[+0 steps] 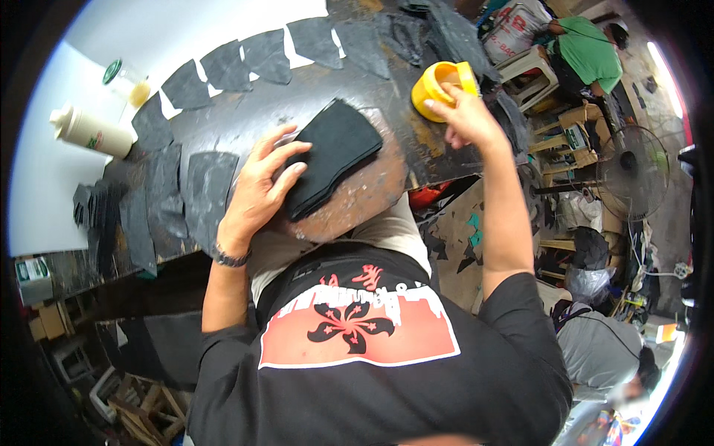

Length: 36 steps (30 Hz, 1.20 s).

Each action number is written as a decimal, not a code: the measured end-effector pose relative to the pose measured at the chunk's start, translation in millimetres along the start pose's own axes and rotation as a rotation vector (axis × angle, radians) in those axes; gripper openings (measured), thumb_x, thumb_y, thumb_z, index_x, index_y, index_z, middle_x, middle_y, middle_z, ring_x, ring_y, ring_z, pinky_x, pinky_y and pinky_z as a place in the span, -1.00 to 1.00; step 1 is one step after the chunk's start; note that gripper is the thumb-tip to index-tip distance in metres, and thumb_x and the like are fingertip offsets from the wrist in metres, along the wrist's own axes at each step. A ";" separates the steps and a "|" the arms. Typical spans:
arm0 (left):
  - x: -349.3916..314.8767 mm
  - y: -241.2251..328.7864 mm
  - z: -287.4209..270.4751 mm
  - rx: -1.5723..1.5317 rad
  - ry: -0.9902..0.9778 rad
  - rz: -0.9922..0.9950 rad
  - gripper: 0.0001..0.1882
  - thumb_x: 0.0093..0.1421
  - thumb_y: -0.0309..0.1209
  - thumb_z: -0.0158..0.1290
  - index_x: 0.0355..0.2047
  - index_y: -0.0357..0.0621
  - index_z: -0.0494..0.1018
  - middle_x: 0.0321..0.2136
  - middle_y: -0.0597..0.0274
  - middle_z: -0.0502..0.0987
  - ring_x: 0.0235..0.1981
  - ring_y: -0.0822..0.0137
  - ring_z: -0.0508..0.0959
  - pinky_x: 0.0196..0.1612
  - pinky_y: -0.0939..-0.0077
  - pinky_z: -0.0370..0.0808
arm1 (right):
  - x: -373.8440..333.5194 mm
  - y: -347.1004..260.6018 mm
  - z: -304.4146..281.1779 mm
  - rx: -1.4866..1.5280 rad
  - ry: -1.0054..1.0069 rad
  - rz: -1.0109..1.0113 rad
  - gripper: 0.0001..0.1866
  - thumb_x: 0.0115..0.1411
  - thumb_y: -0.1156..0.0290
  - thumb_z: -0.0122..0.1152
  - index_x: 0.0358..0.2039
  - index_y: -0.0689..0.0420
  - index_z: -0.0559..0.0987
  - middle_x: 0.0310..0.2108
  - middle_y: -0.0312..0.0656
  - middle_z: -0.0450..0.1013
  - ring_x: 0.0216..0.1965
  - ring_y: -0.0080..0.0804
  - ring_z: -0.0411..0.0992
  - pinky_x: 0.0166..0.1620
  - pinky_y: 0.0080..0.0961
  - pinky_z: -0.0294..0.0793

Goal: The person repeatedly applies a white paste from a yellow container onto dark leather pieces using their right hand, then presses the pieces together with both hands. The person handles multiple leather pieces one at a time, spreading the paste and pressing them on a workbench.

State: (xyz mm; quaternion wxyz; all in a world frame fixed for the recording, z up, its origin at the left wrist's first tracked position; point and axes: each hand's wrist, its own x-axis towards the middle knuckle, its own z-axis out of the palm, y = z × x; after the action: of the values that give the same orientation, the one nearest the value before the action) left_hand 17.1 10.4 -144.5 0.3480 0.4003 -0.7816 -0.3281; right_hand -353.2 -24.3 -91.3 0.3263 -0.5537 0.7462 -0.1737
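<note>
Currently, in the head view, the black stack [335,160] slants lengthwise toward upper right on a board [364,207], nearest the left hand [260,178], loosely spread at its left edge. The right hand [471,117] overlaps a yellow cup's [422,91] mouth, its grip unclear.

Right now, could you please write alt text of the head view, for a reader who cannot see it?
The left hand touches a stack of black cut pieces on a scuffed brown board, while the right hand is at the mouth of a yellow container. More dark pieces lie in a row on the workbench beyond.
</note>
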 end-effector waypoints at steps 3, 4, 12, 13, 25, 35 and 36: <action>-8.1 -4.7 3.6 0.228 -0.012 0.138 -0.61 0.27 -0.39 0.17 0.11 -0.10 0.54 0.28 0.05 0.40 0.31 0.01 0.36 0.34 0.19 0.27 | 17.6 -12.3 -11.0 -0.246 -0.140 0.064 -0.26 0.32 -0.19 0.16 0.28 0.12 0.39 -0.69 -0.15 0.49 -0.77 -0.42 0.47 -0.75 -0.55 0.39; -10.3 -4.3 5.0 0.168 0.034 0.130 -0.61 0.27 -0.39 0.16 0.12 -0.10 0.53 0.28 0.05 0.39 0.31 0.01 0.36 0.35 0.19 0.27 | 21.5 -17.5 -12.6 -0.370 -0.170 0.150 -0.27 0.32 -0.20 0.15 0.25 0.14 0.41 -0.70 -0.14 0.49 -0.76 -0.41 0.49 -0.75 -0.54 0.39; -5.6 -11.4 6.0 0.195 0.033 0.162 -0.63 0.30 -0.42 0.12 0.12 -0.05 0.53 0.28 0.07 0.38 0.32 -0.04 0.33 0.36 0.14 0.25 | -26.1 -14.9 10.0 -0.296 0.339 -0.022 -0.44 0.30 -0.09 0.17 -0.03 0.20 0.57 -0.43 0.09 0.62 -0.48 -0.07 0.63 -0.14 -0.14 0.59; -5.9 -13.3 7.4 0.223 0.012 0.164 -0.64 0.30 -0.43 0.12 0.11 -0.04 0.53 0.28 0.07 0.38 0.32 -0.04 0.32 0.36 0.14 0.25 | -28.5 -13.7 18.6 -0.452 0.503 -0.112 -0.45 0.28 -0.08 0.19 0.01 0.15 0.53 -0.33 0.18 0.61 -0.27 0.15 0.62 -0.07 0.00 0.54; -9.8 10.6 11.5 0.237 -0.022 0.139 -0.07 0.02 -0.19 0.39 0.37 -0.11 0.23 0.35 -0.14 0.24 0.36 -0.10 0.25 0.42 0.05 0.14 | -71.3 -13.7 45.0 -0.423 0.273 -0.218 -0.46 0.19 -0.06 0.34 -0.03 0.10 0.55 -0.40 0.05 0.60 -0.29 0.09 0.60 -0.19 -0.05 0.54; -5.6 15.5 29.2 0.045 0.032 0.047 -0.03 -0.01 -0.37 0.39 0.40 -0.10 0.17 0.39 -0.17 0.17 0.44 -0.14 0.15 0.45 0.14 0.15 | -51.6 -8.7 117.4 0.238 0.258 -0.525 -0.17 0.06 0.46 0.50 0.35 0.04 0.37 0.14 -0.13 0.47 0.07 -0.38 0.45 0.17 -0.36 0.42; -6.0 14.8 30.1 0.057 0.052 0.054 -0.06 0.01 -0.36 0.39 0.39 -0.09 0.20 0.39 -0.16 0.18 0.43 -0.15 0.16 0.44 0.14 0.16 | -49.9 -8.3 118.3 0.264 0.253 -0.508 -0.18 0.06 0.48 0.49 0.35 0.05 0.37 0.16 -0.11 0.46 0.10 -0.35 0.45 0.21 -0.33 0.40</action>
State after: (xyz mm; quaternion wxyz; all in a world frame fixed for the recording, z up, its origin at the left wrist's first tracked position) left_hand -10.4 29.4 -150.8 0.3654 0.3973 -0.7918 -0.2858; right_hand -258.2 32.0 -157.5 0.2462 -0.6492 0.5896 -0.4127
